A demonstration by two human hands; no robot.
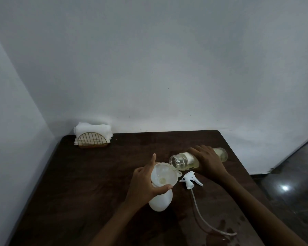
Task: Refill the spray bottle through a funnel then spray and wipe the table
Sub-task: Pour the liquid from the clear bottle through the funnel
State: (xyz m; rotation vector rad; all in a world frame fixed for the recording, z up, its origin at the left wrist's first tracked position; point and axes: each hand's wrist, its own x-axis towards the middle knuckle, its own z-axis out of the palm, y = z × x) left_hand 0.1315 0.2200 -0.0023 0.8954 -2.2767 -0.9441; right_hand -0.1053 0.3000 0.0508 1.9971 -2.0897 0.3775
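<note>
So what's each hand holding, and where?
The left hand holds the funnel by its rim, on the spray bottle; right hand grips the tilted clear bottle around its middle.

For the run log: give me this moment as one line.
step: refill | left hand: grips funnel on spray bottle | right hand: tips clear bottle into funnel | spray head: off, lying on table

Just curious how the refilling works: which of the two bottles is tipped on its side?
The clear bottle of yellowish liquid in the right hand, mouth over the funnel. The white spray bottle stands upright.
</note>
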